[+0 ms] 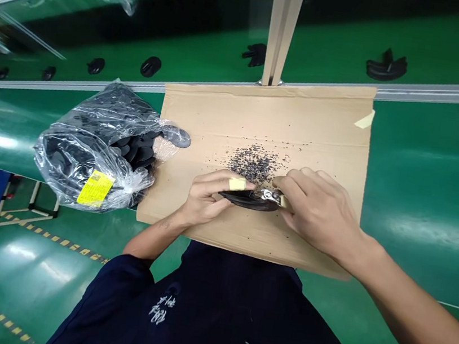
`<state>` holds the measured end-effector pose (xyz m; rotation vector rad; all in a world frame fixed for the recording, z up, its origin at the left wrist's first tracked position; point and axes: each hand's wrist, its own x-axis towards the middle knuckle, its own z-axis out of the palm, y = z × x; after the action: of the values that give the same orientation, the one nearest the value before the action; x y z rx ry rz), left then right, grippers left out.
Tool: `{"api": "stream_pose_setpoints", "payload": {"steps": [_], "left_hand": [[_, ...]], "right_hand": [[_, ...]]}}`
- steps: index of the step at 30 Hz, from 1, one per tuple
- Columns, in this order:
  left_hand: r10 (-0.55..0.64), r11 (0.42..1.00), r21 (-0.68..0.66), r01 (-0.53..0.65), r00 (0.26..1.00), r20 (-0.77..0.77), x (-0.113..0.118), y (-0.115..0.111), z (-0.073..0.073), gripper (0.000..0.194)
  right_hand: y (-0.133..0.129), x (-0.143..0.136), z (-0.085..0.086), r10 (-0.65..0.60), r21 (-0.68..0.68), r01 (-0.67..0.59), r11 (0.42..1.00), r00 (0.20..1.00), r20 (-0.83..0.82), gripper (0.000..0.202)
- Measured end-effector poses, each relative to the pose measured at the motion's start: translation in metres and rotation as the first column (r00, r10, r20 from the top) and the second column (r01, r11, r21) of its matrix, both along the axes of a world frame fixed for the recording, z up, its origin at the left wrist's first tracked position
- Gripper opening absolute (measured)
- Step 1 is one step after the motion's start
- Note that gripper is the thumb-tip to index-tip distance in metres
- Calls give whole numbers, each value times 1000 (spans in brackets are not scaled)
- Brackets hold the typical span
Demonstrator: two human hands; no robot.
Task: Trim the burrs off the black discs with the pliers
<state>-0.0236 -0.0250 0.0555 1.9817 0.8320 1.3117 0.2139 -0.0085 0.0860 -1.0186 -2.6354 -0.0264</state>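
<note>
A dark curved part point(251, 201) is pinched at its left end by my left hand point(211, 195), which has yellow tape round one finger. My right hand point(318, 210) is closed round a small metal tool point(271, 195), whose head lies against the part's upper edge. Both hands are over a cardboard sheet point(220, 114), close to its front edge. Just beyond them, a pile of small black bits point(254, 163) is scattered on the cardboard. My fingers hide the tool's handles.
Left of the cardboard lies a clear plastic bag point(97, 142) of black discs, with a yellow label. Behind, a metal rail point(437, 92) and an upright post point(281, 31) border a green surface carrying several black parts point(385, 66).
</note>
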Motion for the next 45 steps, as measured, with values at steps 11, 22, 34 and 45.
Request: {"api": "stream_pose_setpoints", "payload": {"steps": [11,22,34,45], "left_hand": [[-10,1000,-22,11,999,37,1,-4,-3,36],[11,1000,6,-11,997,78,1,-11,-6,41],[-69,998,-5,68,997,-30,3,-15,1,32],[332,922,125,-366,587,-738,-107,227,22,30]], "right_hand": [[-1,-2,3,8,15,-8,1000,999,36,22],[-8,-10,6,-28,104,12,994,988,154,30],[-6,1,-7,-26,-446,-80,891,973,-227,19],[-28,27,-78,-573,-605,216,767,656,-491,46]]}}
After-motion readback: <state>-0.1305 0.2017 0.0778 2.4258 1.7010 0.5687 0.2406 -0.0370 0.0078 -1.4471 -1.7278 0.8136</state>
